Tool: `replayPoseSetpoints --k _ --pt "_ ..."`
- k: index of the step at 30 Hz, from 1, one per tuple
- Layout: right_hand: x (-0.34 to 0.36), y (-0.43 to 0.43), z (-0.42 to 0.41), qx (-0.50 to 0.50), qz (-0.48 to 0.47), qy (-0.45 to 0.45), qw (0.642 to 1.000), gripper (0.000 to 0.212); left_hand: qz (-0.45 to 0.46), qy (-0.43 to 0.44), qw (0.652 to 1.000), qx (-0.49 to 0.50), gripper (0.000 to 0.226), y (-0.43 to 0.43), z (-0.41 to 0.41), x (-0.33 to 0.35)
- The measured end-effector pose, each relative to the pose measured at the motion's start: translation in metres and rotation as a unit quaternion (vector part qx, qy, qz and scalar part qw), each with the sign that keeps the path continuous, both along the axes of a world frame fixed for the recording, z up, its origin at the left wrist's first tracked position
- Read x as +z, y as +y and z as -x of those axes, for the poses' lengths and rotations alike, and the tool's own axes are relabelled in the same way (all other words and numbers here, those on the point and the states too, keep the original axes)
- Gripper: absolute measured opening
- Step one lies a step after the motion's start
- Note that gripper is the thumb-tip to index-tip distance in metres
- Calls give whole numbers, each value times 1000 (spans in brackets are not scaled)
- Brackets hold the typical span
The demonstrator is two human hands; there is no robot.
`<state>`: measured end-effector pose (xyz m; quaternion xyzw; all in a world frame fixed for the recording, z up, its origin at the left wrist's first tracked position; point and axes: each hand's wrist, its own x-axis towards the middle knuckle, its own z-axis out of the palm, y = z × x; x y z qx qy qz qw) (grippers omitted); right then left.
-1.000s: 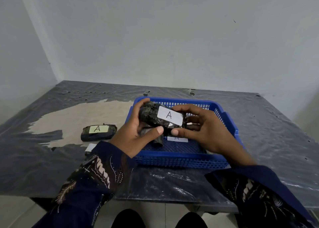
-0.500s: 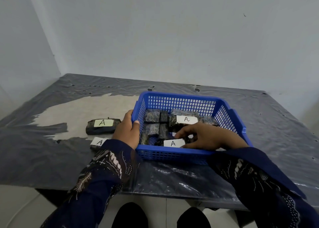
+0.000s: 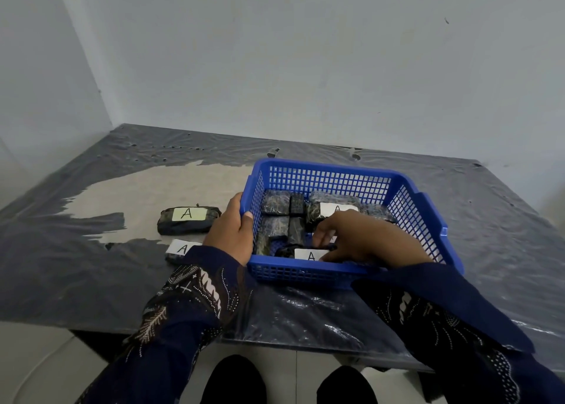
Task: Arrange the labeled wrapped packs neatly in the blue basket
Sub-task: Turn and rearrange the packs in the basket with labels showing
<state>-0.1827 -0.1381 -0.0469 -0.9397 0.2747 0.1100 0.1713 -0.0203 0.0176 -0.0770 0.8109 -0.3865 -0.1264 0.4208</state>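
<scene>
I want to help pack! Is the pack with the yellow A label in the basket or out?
Out. The yellow-labelled pack lies on the table, left of the blue basket, apart from it.

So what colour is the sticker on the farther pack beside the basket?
Pale yellow-green sticker, black letter A. Head view shows it best.

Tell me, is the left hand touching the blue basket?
Touching. The head view shows the left hand gripping the blue basket at its left rim, with the thumb hooked over the edge.
</scene>
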Motion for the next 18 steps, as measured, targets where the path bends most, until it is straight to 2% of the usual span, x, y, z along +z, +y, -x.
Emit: replayPoseSetpoints --k 3,6,8,12,14,18 --pt "2 8 -10 -9 48 -8 999 30 -1 0 1000 3 46 0 0 -1" --pt "5 19 -28 0 45 -74 996 29 1 -2 1000 0 46 -1 -1 -2" --pt "8 29 -43 33 39 -88 995 33 3 -1 1000 -2 46 -1 -2 -3" --pt "5 43 -72 94 31 -32 995 51 7 4 1000 -5 45 -1 -4 -4" --pt "0 46 -81 98 30 0 995 53 9 5 1000 -5 45 -1 -3 -3" --pt "-4 42 -82 76 20 -25 997 54 10 3 1000 -2 45 0 -2 -2"
